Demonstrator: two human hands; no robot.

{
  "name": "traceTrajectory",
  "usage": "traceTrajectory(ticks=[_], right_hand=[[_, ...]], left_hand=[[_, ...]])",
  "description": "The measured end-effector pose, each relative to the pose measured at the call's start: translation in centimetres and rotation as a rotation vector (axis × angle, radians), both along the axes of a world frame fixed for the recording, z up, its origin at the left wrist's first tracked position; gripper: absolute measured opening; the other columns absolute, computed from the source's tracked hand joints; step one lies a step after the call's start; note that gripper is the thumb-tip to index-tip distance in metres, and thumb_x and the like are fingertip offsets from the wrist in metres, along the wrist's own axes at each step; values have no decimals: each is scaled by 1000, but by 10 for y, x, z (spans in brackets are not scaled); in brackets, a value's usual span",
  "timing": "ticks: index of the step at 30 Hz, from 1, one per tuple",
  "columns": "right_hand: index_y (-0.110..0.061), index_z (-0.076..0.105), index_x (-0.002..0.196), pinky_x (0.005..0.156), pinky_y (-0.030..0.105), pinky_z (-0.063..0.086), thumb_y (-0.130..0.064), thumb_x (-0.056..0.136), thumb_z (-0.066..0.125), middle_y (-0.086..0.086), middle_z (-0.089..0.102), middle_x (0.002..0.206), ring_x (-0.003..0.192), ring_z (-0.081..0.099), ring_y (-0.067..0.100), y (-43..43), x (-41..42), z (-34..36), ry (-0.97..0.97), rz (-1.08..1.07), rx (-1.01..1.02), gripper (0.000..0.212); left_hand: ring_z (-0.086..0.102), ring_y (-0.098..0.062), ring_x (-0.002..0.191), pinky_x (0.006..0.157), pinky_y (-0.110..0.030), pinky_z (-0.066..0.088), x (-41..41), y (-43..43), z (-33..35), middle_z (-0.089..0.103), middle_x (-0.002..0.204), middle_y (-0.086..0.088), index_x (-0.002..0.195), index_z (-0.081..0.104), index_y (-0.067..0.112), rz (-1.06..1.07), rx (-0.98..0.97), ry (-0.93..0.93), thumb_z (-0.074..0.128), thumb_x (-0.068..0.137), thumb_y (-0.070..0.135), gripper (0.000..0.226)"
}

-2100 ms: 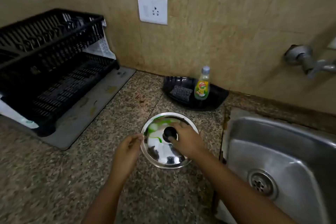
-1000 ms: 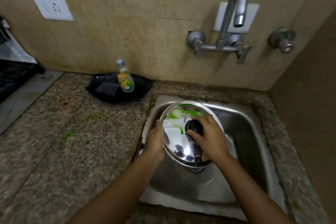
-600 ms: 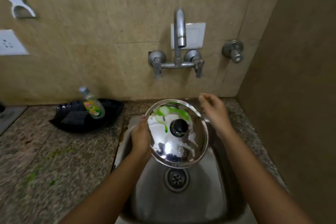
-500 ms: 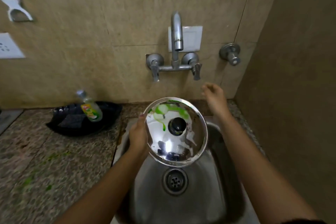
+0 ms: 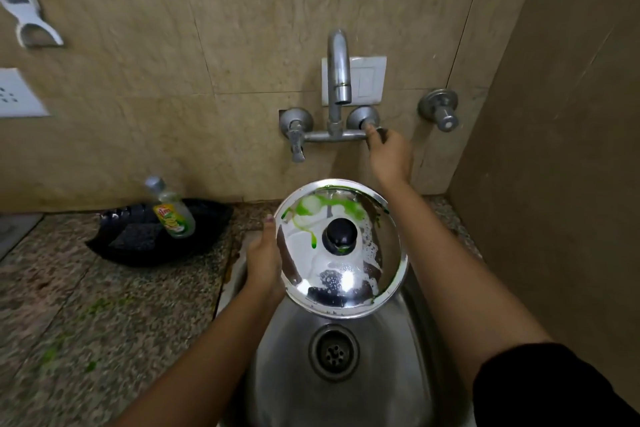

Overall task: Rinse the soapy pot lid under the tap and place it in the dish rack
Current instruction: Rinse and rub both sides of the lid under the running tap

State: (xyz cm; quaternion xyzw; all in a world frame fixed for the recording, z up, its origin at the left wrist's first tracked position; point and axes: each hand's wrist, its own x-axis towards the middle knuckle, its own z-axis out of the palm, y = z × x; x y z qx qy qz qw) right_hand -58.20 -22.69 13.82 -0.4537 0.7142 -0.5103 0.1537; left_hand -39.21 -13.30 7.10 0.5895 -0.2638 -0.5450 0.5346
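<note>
A tiled beige wall (image 5: 242, 45) fills the top of the view, seen from above by a person standing at a kitchen sink. Below it, on the left, runs a speckled granite surface (image 5: 86, 305) with a few green smears. To its right sits a stainless steel sink (image 5: 398, 374), its round drain (image 5: 334, 352) near the bottom centre.

Both bare forearms reach forward from the lower edge, the right one ending in a dark sleeve (image 5: 554, 388). Over the sink, above the drain, the pot lid (image 5: 341, 248) is held tilted, its shiny top facing the camera. It is streaked with green soap along its upper part and carries white suds lower down; a black knob (image 5: 339, 236) stands at its centre. The left hand (image 5: 265, 265) holds the lid by its left rim, fingers closed around the edge, thumb on top.

On the surface against the wall lies a black tray (image 5: 114, 246) holding a dark scrub pad (image 5: 133, 239) and a small bottle of dish soap (image 5: 171, 208) leaning to the left.

A chrome tap (image 5: 337, 80) is mounted on the wall, its spout curving over the sink beyond the lid, no water visible. The right hand (image 5: 389, 156) reaches up to the tap's right handle (image 5: 375, 132), fingers curled on it. A separate valve (image 5: 440, 109) sits further right. At the far left are a white wall socket (image 5: 17, 94) and a white hanging utensil (image 5: 24, 7).
</note>
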Motion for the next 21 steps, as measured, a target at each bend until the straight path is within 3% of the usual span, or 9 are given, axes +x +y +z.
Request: traceTrajectory(ticks=[3,6,9,11,13,15,18,21], right_hand=[[-6,68,93,62,28,37,-46,96,45,14,70,90,82,63,28,-1,-4,-1,-100,8,-17,47],[-8,65,81,52,27,33,-44,96,45,12,68,80,69,58,20,3,-5,2,-159,38,-21,44],[-13,59,68,53,27,33,-43,96,47,5,61,70,59,50,11,15,-4,8,-252,75,-32,43],[-6,65,81,55,27,34,-44,97,44,1,57,71,60,48,9,33,2,7,-293,104,-8,46],[-10,65,102,68,30,42,-46,98,40,-1,60,81,76,58,14,55,10,-8,-248,151,31,44],[-14,58,123,87,35,46,-49,97,39,4,66,110,106,61,23,79,19,-32,47,252,167,47],[-19,49,133,103,36,39,-56,93,24,7,55,137,126,49,24,99,40,-56,664,392,275,60],[-17,33,146,117,38,15,-59,91,20,5,33,155,144,25,22,105,58,-59,887,553,263,70]], left_hand=[[69,-32,89,90,-44,54,0,0,-2,73,87,-12,80,70,15,-2,-9,3,48,96,43,39],[67,-27,78,76,-35,54,-1,1,-2,70,79,-8,77,67,15,-6,-34,16,47,98,39,38],[63,-21,71,64,-28,49,-4,2,-1,66,74,-5,74,63,17,-6,-63,15,46,99,35,35],[60,-18,68,59,-26,46,-4,3,-1,64,73,-3,73,61,17,-7,-64,18,44,100,32,35],[58,-15,66,56,-26,43,-3,2,-2,62,71,-2,72,59,18,-20,-67,17,43,101,31,35],[57,-16,65,58,-27,44,-2,0,-1,61,71,-3,71,57,18,-25,-40,2,43,101,31,36],[65,-27,70,77,-40,55,-5,-9,-7,67,74,-11,74,63,12,8,2,22,46,98,36,39],[70,-31,78,87,-45,55,-10,-14,-20,74,82,-17,78,70,9,-33,26,21,49,95,42,43]])
